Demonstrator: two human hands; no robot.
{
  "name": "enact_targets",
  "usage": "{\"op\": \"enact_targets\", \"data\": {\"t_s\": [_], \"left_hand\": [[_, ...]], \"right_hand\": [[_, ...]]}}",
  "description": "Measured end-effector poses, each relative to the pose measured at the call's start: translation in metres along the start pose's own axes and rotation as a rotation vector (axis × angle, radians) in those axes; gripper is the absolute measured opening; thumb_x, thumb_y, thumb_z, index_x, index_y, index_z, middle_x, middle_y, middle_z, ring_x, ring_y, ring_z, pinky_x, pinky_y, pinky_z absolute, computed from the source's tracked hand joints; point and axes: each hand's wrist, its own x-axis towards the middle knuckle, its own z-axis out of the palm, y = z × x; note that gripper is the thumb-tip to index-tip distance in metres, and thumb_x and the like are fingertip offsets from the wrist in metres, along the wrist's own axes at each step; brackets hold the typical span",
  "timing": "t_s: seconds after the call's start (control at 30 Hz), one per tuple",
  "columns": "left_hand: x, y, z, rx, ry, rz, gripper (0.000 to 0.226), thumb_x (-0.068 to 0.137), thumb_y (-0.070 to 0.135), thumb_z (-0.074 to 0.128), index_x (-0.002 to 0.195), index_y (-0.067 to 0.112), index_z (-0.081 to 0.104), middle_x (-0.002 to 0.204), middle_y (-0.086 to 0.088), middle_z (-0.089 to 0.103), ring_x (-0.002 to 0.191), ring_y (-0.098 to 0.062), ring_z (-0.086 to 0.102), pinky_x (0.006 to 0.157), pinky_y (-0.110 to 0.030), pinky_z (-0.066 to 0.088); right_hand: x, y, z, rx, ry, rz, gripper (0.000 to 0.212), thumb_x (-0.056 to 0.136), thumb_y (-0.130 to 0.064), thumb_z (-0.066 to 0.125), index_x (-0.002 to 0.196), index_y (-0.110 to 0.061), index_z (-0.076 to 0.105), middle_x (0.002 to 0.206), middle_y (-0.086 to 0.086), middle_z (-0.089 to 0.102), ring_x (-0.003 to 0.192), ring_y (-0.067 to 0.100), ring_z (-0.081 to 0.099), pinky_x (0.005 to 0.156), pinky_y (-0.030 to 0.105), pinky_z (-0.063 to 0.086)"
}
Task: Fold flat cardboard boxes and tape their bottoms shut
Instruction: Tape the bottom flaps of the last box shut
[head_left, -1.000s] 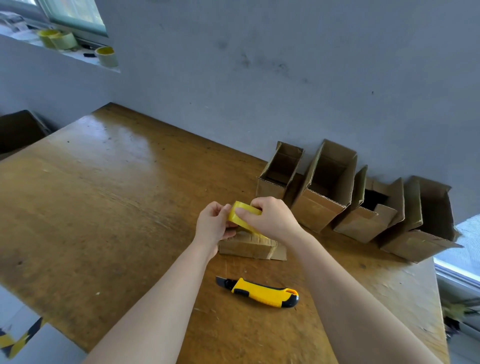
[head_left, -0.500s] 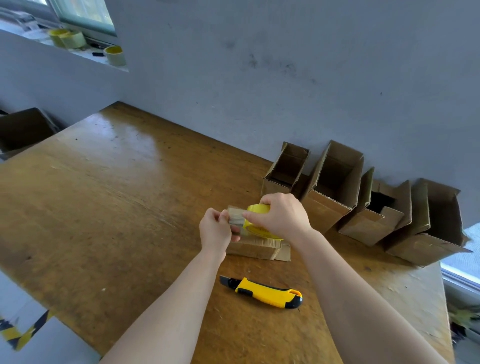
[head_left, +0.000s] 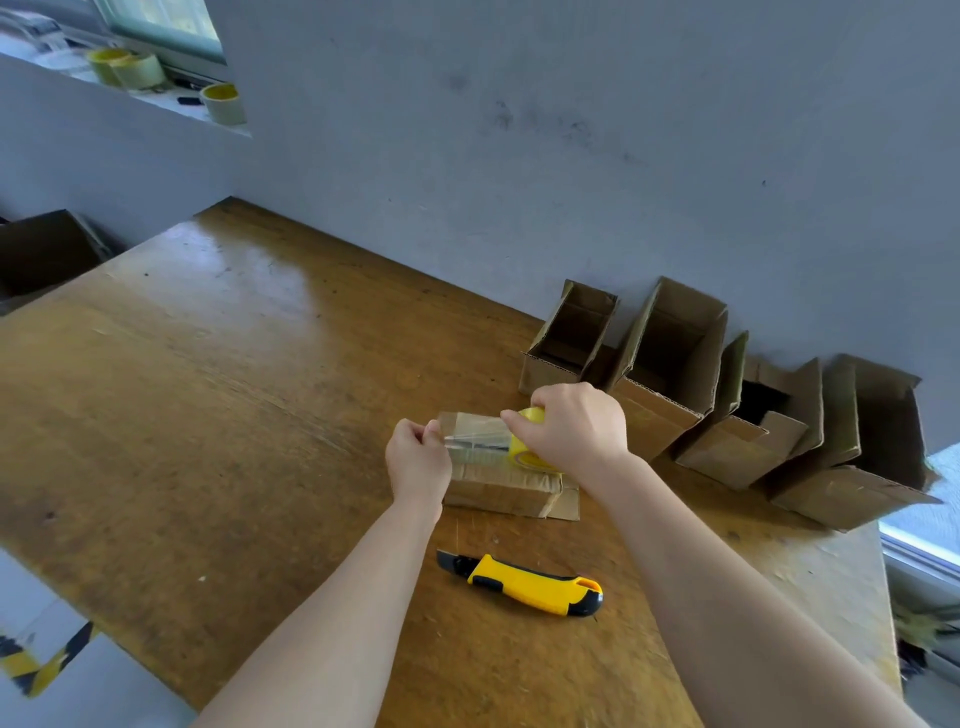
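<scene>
A wooden desk (head_left: 208, 415) stood against a grey wall. Toward its right edge lay the box (head_left: 498, 488), under both hands. The right hand (head_left: 576, 426) gripped the tape roll (head_left: 524, 452), and the left hand (head_left: 415, 457) pinched the free tape end (head_left: 475, 441). A knife (head_left: 524, 577) lay nearer the front edge.

Single view, head-worn wide-angle, looking forward and down across table (head_left: 208, 415) toward wall (head_left: 571, 156) — close above near edge.

Yellow tape roll (head_left: 527, 447), yellow-and-black knife (head_left: 524, 583), brown boxes (head_left: 670, 374), grey wall (head_left: 519, 156).
</scene>
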Motion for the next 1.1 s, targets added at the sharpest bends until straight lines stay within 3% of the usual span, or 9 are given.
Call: {"op": "enact_targets", "data": {"t_s": [0.33,0.53,0.73,0.8,0.87,0.93,1.0,1.1], "left_hand": [[0.012,-0.012,-0.003,0.049,-0.001,-0.085,0.017,0.098,0.025,0.051,0.083,0.017,0.053,0.084,-0.004,0.061,0.074,-0.014,0.062,0.052,-0.022,0.044],[0.017,-0.009,-0.002,0.090,-0.046,-0.109,0.018,0.098,0.026,0.049,0.085,0.015,0.054,0.084,-0.005,0.062,0.075,-0.018,0.061,0.063,-0.034,0.055],[0.016,-0.018,0.004,0.104,-0.126,-0.146,0.017,0.099,0.027,0.048,0.084,0.020,0.050,0.088,-0.003,0.059,0.076,-0.011,0.055,0.057,-0.024,0.045],[0.017,-0.018,0.005,0.101,-0.164,-0.175,0.014,0.099,0.029,0.048,0.095,0.017,0.054,0.094,-0.005,0.060,0.077,-0.012,0.054,0.062,-0.026,0.045],[0.019,-0.017,0.005,0.089,-0.204,-0.233,0.026,0.099,0.032,0.048,0.116,0.014,0.056,0.093,-0.003,0.059,0.081,-0.015,0.054,0.069,-0.028,0.045],[0.020,-0.013,0.005,0.090,-0.231,-0.322,0.040,0.098,0.037,0.048,0.131,0.014,0.052,0.087,-0.001,0.056,0.078,-0.016,0.053,0.061,-0.025,0.042],[0.021,-0.009,0.002,0.135,-0.250,-0.387,0.047,0.097,0.042,0.047,0.133,0.012,0.049,0.091,-0.002,0.056,0.073,-0.015,0.050,0.053,-0.025,0.035],[0.020,-0.016,-0.005,0.224,-0.245,-0.411,0.050,0.095,0.033,0.054,0.135,0.006,0.040,0.105,-0.010,0.056,0.080,-0.020,0.054,0.057,-0.026,0.039]], "right_hand": [[0.007,-0.022,0.006,-0.135,-0.033,0.005,0.048,0.090,-0.058,0.047,0.059,-0.023,0.044,0.057,-0.006,0.051,0.049,0.007,0.045,0.041,0.021,0.027],[0.008,-0.022,0.007,-0.107,-0.021,0.036,0.045,0.089,-0.058,0.050,0.061,-0.022,0.051,0.056,-0.007,0.051,0.049,0.007,0.046,0.041,0.020,0.028],[0.009,-0.022,0.010,-0.088,-0.012,0.035,0.043,0.088,-0.056,0.051,0.063,-0.022,0.053,0.055,-0.008,0.050,0.048,0.007,0.045,0.041,0.020,0.027],[0.010,-0.022,0.010,-0.095,-0.017,0.036,0.044,0.088,-0.056,0.051,0.062,-0.021,0.053,0.056,-0.007,0.051,0.048,0.007,0.045,0.041,0.020,0.028],[0.011,-0.023,0.011,-0.101,-0.029,0.038,0.043,0.088,-0.056,0.051,0.065,-0.021,0.056,0.057,-0.007,0.053,0.049,0.007,0.045,0.042,0.021,0.030],[0.012,-0.024,0.010,-0.102,-0.039,0.043,0.041,0.088,-0.056,0.051,0.071,-0.020,0.061,0.059,-0.006,0.055,0.050,0.008,0.046,0.043,0.021,0.032],[0.012,-0.024,0.010,-0.103,-0.046,0.049,0.042,0.088,-0.056,0.051,0.072,-0.019,0.062,0.060,-0.006,0.055,0.051,0.008,0.047,0.043,0.021,0.033],[0.012,-0.024,0.009,-0.100,-0.055,0.058,0.042,0.088,-0.057,0.051,0.072,-0.019,0.063,0.060,-0.007,0.055,0.052,0.007,0.048,0.042,0.021,0.032]]}}
